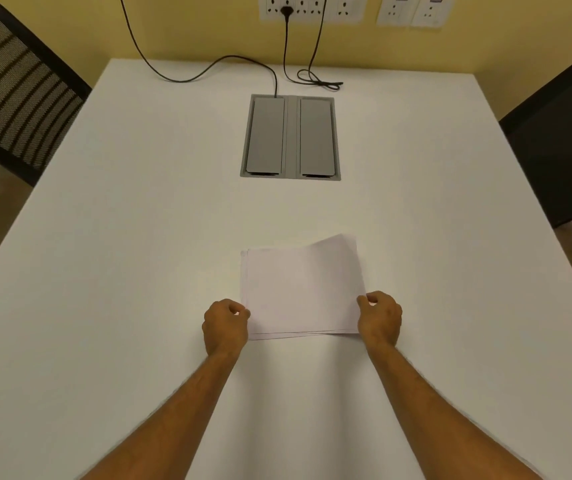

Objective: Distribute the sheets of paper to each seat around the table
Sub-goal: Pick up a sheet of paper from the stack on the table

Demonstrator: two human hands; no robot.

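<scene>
I hold the thin, floppy stack of white paper sheets on the white counter, left hand and right hand pinching its near side edges, where light sheets likely slide apart.

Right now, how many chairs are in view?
2: one chair at the table's left edge, one at its right edge. Any nearer seats fall outside the frame.
</scene>
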